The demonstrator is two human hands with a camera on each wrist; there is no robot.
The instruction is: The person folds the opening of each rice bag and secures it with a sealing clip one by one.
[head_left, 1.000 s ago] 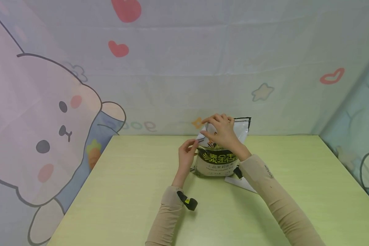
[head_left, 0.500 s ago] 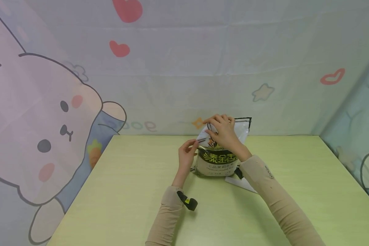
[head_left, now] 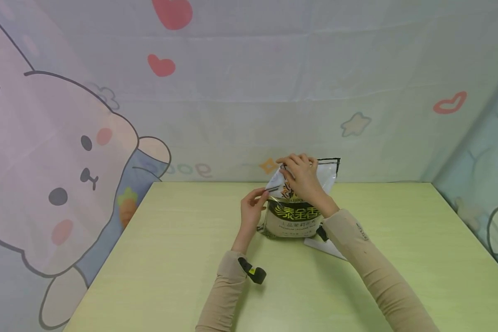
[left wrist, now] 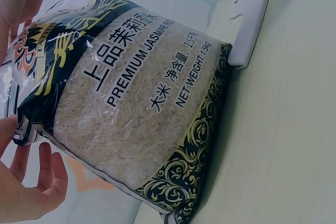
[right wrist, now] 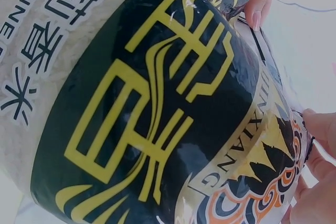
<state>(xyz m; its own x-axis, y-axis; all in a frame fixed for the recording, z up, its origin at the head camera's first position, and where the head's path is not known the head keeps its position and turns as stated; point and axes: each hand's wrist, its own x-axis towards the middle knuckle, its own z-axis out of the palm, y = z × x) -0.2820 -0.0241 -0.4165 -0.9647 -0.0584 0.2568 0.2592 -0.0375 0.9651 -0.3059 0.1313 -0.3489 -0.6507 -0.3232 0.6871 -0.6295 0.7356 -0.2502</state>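
A plastic bag of jasmine rice point(head_left: 292, 226) stands upright near the back of the table, grains showing through its clear lower part. At its upper left edge, my left hand point(head_left: 251, 210) pinches the film between thumb and fingers. My right hand point(head_left: 305, 182) reaches over the front and grips the bag's top edge, thumb in front and fingers behind. In the left wrist view the rice bag point(left wrist: 131, 103) leans across the picture, the left hand point(left wrist: 31, 192) at its side edge. The right wrist view has the right hand point(right wrist: 317, 177) at the bag's top.
A flat white object with a rounded end point(head_left: 325, 248) lies on the pale green table point(head_left: 170, 276), right beside the bag and partly behind the right sleeve. Behind the table hangs a printed cloth point(head_left: 249, 92). A black strap point(head_left: 253, 272) sits at the left cuff.
My right thumb has slid right and up along the bag's top, closer to the fingers, which shifted slightly right. The left hand stays on the edge; the bag has hardly moved.
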